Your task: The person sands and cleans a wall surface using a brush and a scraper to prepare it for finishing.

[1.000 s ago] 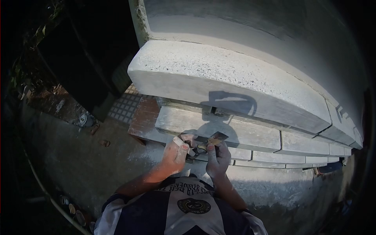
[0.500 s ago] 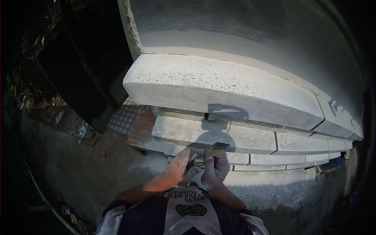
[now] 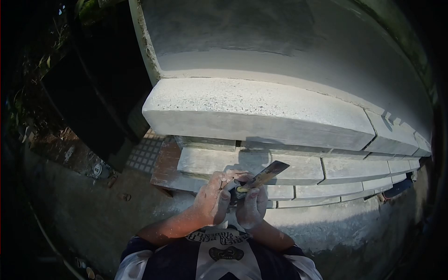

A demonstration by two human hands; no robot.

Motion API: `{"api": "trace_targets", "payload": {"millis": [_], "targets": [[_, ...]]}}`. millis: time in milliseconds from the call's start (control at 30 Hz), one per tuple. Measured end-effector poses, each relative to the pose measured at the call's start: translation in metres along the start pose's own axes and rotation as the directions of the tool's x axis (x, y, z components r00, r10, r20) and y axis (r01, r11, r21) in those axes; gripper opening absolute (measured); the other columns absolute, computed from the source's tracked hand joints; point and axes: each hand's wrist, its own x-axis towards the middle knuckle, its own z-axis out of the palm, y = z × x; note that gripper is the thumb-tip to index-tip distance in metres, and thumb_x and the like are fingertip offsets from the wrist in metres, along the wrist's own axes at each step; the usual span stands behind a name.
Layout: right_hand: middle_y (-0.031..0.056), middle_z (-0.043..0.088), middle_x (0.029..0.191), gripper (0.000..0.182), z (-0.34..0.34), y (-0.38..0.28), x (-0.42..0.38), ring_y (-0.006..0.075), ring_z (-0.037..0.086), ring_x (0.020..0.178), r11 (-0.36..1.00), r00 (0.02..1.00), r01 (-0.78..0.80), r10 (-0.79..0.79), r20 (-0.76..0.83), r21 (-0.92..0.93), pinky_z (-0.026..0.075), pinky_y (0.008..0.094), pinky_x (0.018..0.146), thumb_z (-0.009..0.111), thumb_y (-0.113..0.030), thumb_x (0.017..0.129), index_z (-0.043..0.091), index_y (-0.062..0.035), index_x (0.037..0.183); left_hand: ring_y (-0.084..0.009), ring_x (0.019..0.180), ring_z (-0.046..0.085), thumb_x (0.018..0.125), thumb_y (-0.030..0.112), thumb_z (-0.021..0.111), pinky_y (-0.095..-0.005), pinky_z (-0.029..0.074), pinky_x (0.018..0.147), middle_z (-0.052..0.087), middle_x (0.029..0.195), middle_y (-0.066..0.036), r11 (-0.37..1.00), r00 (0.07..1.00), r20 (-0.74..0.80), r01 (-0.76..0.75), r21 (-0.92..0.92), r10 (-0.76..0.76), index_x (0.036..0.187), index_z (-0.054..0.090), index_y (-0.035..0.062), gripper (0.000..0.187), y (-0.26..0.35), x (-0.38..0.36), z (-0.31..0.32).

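Observation:
In front of my chest, my right hand [image 3: 252, 207] is closed round a putty knife [image 3: 273, 171]. Its flat, worn metal blade points up and to the right, and a yellowish piece shows at its lower end between my hands. Pale dust coats my fingers. Close beside it, my left hand [image 3: 212, 198] is curled with thumb and fingers near the knife's lower end. Something dark and grey shows between the two hands, but its kind is hidden by the fingers.
Ahead runs a stepped row of grey-white concrete ledges [image 3: 261, 123] with dark joints, below a plastered wall [image 3: 224, 42]. A brown wooden bench or table [image 3: 164, 161] stands left of the lower ledges. Tiled floor [image 3: 143, 151] and a dark panel [image 3: 79, 107] lie further left.
The putty knife has turned, so more of its blade shows, pointing further up and right. My left hand has shifted slightly, with its fingers raised. The view has tilted up a little.

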Motion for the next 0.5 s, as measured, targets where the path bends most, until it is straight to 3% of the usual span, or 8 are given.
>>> {"api": "trace_targets", "payload": {"millis": [67, 167, 267, 500], "targets": [[0.0183, 0.065, 0.124, 0.055, 0.002, 0.001, 0.0, 0.0207, 0.066, 0.11, 0.999, 1.0, 0.016, -0.015, -0.026, 0.038, 0.052, 0.0329, 0.096, 0.039, -0.041, 0.112, 0.051, 0.0079, 0.133, -0.029, 0.105, 0.071, 0.11, 0.043, 0.035, -0.0356, 0.054, 0.09, 0.071, 0.117, -0.022, 0.995, 0.998, -0.063, -0.015, 0.094, 0.021, 0.129, 0.061, -0.0057, 0.058, 0.0, 0.001, 0.005], [0.0202, 0.065, 0.124, 0.054, 0.005, -0.003, 0.003, 0.0229, 0.066, 0.11, 0.993, 0.997, 0.051, -0.046, -0.054, 0.102, 0.053, 0.0351, 0.096, 0.038, -0.04, 0.113, 0.051, 0.008, 0.132, -0.031, 0.1, 0.072, 0.111, 0.036, 0.029, -0.0368, 0.055, 0.088, 0.072, 0.114, -0.021, 0.96, 0.988, -0.131, 0.118, 0.253, -0.086, 0.12, 0.069, -0.0042, 0.058, 0.005, -0.004, 0.011], [0.0221, 0.065, 0.124, 0.053, 0.004, -0.01, 0.01, 0.0253, 0.067, 0.11, 0.993, 0.996, 0.061, -0.054, -0.069, 0.102, 0.054, 0.0369, 0.097, 0.037, -0.04, 0.113, 0.052, 0.0076, 0.13, -0.0304, 0.094, 0.072, 0.111, 0.026, 0.031, -0.037, 0.055, 0.084, 0.073, 0.108, -0.02, 0.974, 0.989, -0.141, -0.011, 0.225, 0.044, 0.115, 0.071, -0.003, 0.05, 0.017, 0.006, 0.01], [0.0246, 0.065, 0.125, 0.052, 0.007, -0.007, 0.009, 0.0279, 0.068, 0.109, 0.988, 0.989, 0.075, -0.056, -0.139, 0.132, 0.055, 0.0399, 0.096, 0.039, -0.044, 0.112, 0.052, 0.0047, 0.126, -0.0293, 0.085, 0.071, 0.106, 0.01, 0.039, -0.0356, 0.055, 0.075, 0.07, 0.098, -0.02, 0.99, 0.99, -0.138, 0.019, 0.141, 0.001, 0.113, 0.07, -0.0033, 0.034, 0.022, 0.007, 0.009]]}}
